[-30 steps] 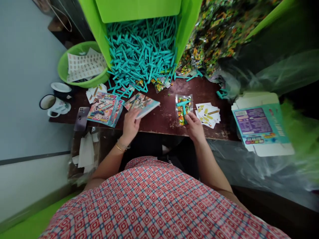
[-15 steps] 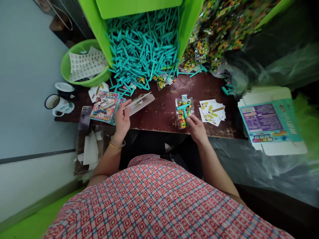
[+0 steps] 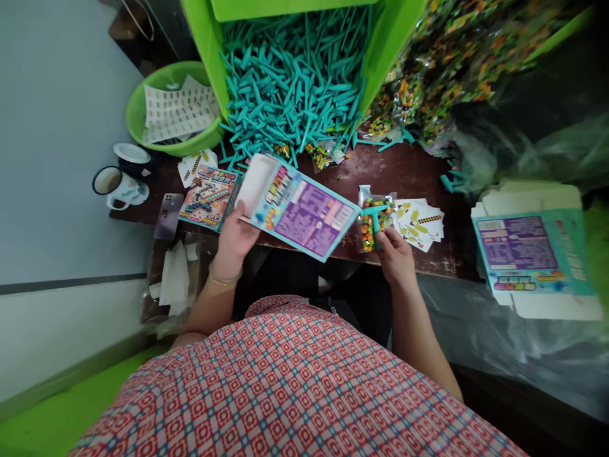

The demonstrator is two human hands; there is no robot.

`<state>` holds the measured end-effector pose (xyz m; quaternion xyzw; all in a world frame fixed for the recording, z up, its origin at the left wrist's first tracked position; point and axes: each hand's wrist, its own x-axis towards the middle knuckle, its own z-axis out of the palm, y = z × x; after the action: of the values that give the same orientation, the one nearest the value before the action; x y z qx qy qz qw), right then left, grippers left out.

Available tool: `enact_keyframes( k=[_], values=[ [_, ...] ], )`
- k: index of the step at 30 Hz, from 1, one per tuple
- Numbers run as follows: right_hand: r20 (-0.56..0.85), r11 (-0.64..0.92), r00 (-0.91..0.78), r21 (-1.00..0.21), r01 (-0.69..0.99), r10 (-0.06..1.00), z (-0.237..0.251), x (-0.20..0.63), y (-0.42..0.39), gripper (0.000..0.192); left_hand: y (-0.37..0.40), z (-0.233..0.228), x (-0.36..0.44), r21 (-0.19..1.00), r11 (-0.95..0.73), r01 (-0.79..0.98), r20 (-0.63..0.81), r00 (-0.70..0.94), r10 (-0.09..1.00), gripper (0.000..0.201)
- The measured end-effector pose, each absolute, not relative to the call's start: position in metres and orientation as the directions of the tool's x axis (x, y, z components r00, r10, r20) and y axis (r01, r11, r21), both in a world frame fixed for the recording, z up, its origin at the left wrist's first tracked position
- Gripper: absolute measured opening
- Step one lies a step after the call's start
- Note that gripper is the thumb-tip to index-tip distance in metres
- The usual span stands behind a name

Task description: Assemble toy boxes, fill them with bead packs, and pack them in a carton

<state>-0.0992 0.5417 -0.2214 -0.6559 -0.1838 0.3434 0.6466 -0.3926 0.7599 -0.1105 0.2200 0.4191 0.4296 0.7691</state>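
Carton point(image 3: 309, 214) at frame centre, near edge-on half a second earlier, had turned purple side up, apparently giving access to its white flap end point(image 3: 253, 184), pinched by left hand point(image 3: 238, 236), fingers part-curled; right hand point(image 3: 398, 257), right of centre, pinched turquoise pick point(image 3: 375, 214) over bead bag point(image 3: 368, 236).

On the worn dark-red wooden table point(image 3: 375, 168) there lie a smartphone point(image 3: 168, 217) at the left front edge, some illustrated cards point(image 3: 421, 223), a clear bead packet point(image 3: 320, 154) and teal T-shaped pieces point(image 3: 247, 146).
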Motion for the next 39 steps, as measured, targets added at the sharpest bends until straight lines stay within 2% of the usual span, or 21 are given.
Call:
enact_keyframes(
  k=[2,5,8,10,16,27,29,33,37,39],
  values=[
    [-0.202,-0.057,0.748,-0.975,-0.215,0.633,-0.222,-0.089,0.538,0.046,0.730,-0.117,-0.378,0.807,0.422,-0.414,-0.315,0.304,0.899,0.032],
    [-0.165,-0.003,0.798,-0.980,-0.200,0.580,-0.221,-0.077,0.531,0.047,0.695,-0.106,-0.369,0.964,0.078,-0.254,0.020,0.363,0.932,0.039],
    [-0.115,0.007,0.808,-0.989,-0.146,0.578,-0.217,-0.072,0.527,0.042,0.679,-0.083,-0.369,0.964,-0.227,-0.140,0.267,0.497,0.826,0.034],
    [-0.099,0.007,0.804,-0.992,-0.127,0.586,-0.215,-0.074,0.525,0.040,0.676,-0.071,-0.369,0.932,-0.336,-0.135,0.353,0.548,0.759,0.033],
    [-0.116,-0.022,0.795,-0.991,-0.128,0.596,-0.223,-0.076,0.522,0.036,0.675,-0.068,-0.368,0.880,-0.454,-0.137,0.443,0.582,0.682,0.032],
    [-0.115,-0.056,0.796,-0.993,-0.101,0.594,-0.228,-0.076,0.523,0.039,0.676,-0.068,-0.372,0.821,-0.568,-0.054,0.497,0.556,0.666,0.033],
    [-0.110,-0.147,0.766,-0.989,-0.021,0.634,-0.232,-0.080,0.524,0.041,0.679,-0.069,-0.374,0.790,-0.613,-0.025,0.528,0.537,0.658,0.033],
    [-0.147,-0.332,0.523,-0.900,0.281,0.840,-0.239,-0.093,0.539,0.052,0.694,-0.078,-0.379,0.700,-0.704,0.119,0.580,0.481,0.658,0.035],
    [-0.032,-0.324,0.415,-0.680,0.658,0.909,-0.233,-0.084,0.573,0.050,0.712,-0.091,-0.383,0.640,-0.744,0.192,0.609,0.464,0.644,0.036],
    [0.035,-0.322,0.419,-0.585,0.745,0.907,-0.229,-0.064,0.595,0.049,0.717,-0.095,-0.385,0.642,-0.740,0.201,0.603,0.464,0.649,0.036]
  ],
)
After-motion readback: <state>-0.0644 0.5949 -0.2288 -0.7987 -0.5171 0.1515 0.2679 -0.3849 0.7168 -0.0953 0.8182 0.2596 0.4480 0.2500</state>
